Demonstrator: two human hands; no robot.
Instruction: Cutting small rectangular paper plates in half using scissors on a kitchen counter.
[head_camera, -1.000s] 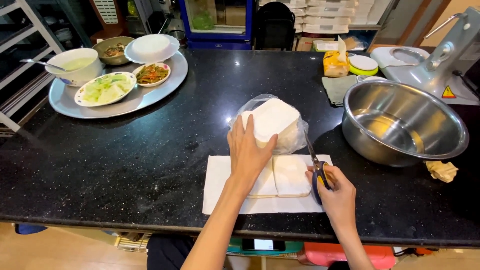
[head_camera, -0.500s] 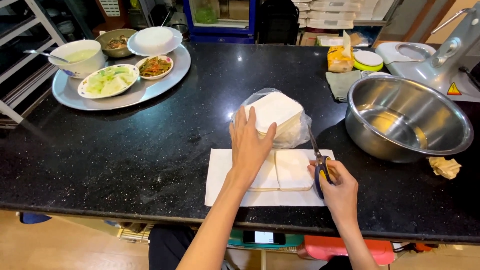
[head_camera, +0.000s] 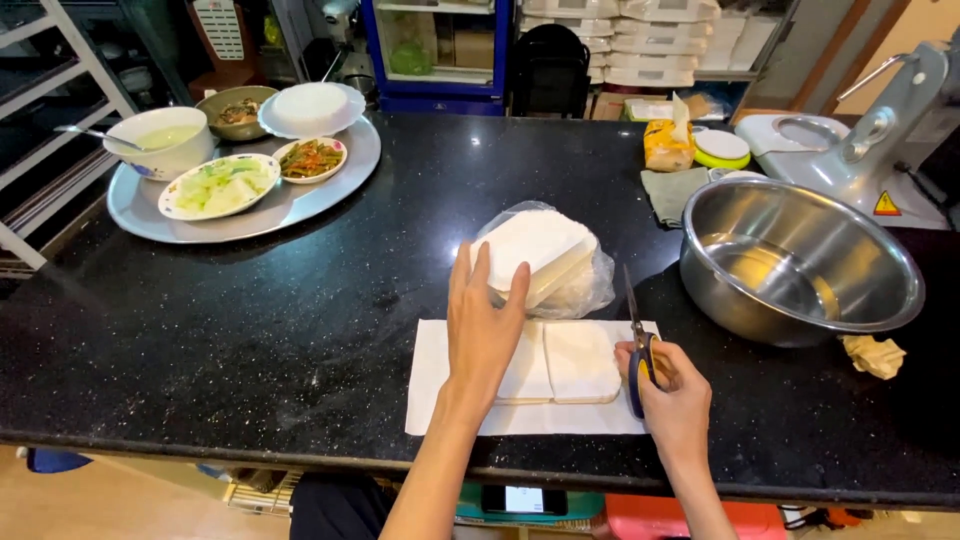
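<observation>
step: left hand (head_camera: 485, 325) flat on white blocks (head_camera: 560, 362), nothing clasped | right hand (head_camera: 672, 395) clamped on scissors (head_camera: 636, 345) | next likely needs steady blocks

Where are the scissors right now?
In the head view, the scissors are in the right hand, blades pointing away, at the right edge of the white paper, just left of the steel bowl.
</observation>
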